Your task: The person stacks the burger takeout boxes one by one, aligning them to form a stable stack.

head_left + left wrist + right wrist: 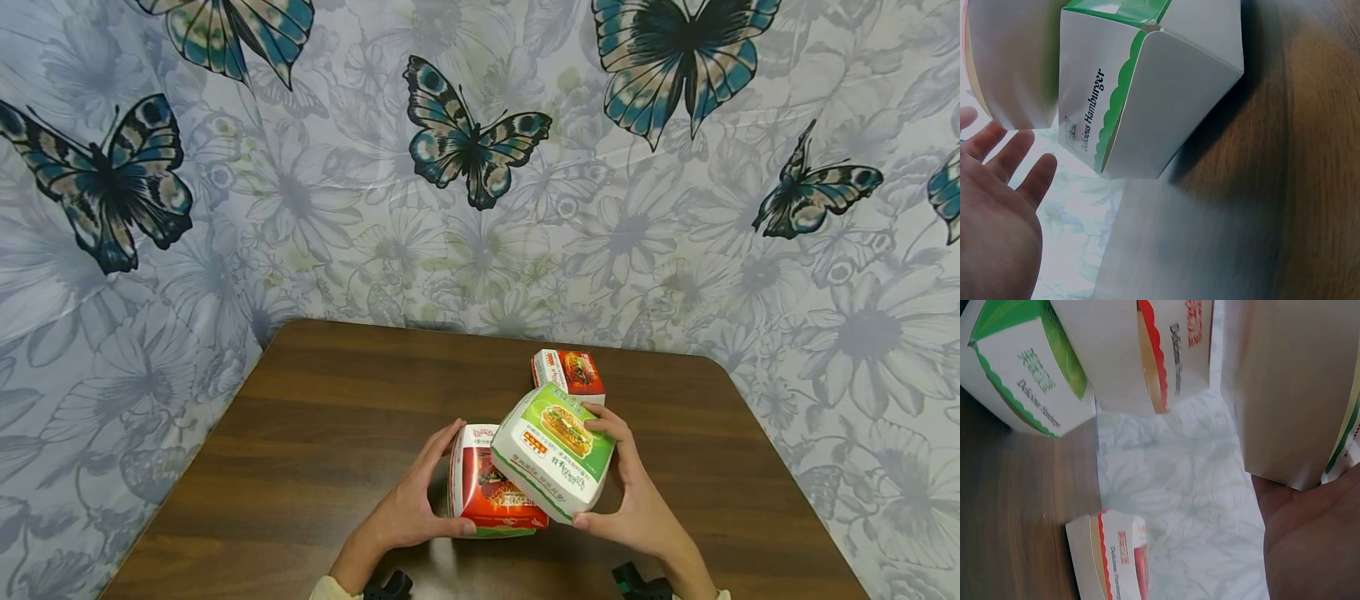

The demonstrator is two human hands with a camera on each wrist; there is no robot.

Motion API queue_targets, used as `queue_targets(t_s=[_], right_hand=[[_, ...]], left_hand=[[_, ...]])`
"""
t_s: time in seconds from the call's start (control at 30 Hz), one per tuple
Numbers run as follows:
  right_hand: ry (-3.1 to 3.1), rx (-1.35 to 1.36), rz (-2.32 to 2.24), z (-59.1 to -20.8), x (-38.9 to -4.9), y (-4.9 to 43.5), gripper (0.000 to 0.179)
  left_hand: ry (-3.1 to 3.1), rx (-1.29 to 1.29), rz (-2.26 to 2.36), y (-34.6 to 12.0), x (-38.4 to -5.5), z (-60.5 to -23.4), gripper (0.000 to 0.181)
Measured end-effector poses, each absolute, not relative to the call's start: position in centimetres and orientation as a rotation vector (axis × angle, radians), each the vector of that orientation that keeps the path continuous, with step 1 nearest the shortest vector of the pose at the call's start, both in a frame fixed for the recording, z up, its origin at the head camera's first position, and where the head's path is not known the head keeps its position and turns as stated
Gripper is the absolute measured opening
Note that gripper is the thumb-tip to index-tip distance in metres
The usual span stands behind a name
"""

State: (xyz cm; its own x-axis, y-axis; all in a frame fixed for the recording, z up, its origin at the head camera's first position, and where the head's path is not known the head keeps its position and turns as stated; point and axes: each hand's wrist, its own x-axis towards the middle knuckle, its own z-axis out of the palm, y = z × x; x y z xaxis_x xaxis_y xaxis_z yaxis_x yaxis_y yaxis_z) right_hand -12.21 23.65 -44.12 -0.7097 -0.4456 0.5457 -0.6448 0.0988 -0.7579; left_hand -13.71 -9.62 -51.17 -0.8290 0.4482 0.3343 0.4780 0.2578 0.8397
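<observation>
The left hand reached round the left side of a red box, its thumb at the near corner and its fingers stretched along to the far corner; fingers and thumb stood wide apart, holding the box between them. That red box sat on top of a lower green box, which rested on the brown table and showed from the head only as a green strip under the near edge. The right hand held a white-and-green box with a sandwich picture on its lid, thumb at the near end and fingers over the far side, spread wide to span it. This box was off the table, tilted, and covered the right part of the red box in the head view; whether the two touched could not be told. Beyond it, near the far edge of the table, stood a smaller-looking red-and-white box, its near part hidden by the lifted one. A dark device showed at the left wrist, beside a pale sleeve, and behind the table hung a flowered cloth printed with large butterflies.
</observation>
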Motion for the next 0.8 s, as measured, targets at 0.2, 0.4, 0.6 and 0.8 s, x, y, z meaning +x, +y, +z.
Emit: queue_targets(t_s=[0.2, 0.4, 0.6, 0.8], right_hand=[[-2.237, 1.189, 1.609, -43.95, -12.47, 22.75, 0.097], [-2.341, 1.128, 1.421, -43.46, -12.52, 22.65, 0.094], [-2.375, 1.068, 1.370, -43.47, -12.48, 22.78, 0.105], [-2.275, 1.176, 1.543, -43.47, -12.74, 22.50, 0.111]], left_hand=[[-2.502, -0.848, -1.722, -9.57, -13.57, -51.14, 0.118], [-2.487, -0.851, -1.731, -9.64, -13.63, -51.26, 0.117], [-2.499, -0.849, -1.714, -9.68, -13.62, -51.30, 0.116], [-2.515, -0.845, -1.679, -9.67, -13.68, -51.33, 0.116]])
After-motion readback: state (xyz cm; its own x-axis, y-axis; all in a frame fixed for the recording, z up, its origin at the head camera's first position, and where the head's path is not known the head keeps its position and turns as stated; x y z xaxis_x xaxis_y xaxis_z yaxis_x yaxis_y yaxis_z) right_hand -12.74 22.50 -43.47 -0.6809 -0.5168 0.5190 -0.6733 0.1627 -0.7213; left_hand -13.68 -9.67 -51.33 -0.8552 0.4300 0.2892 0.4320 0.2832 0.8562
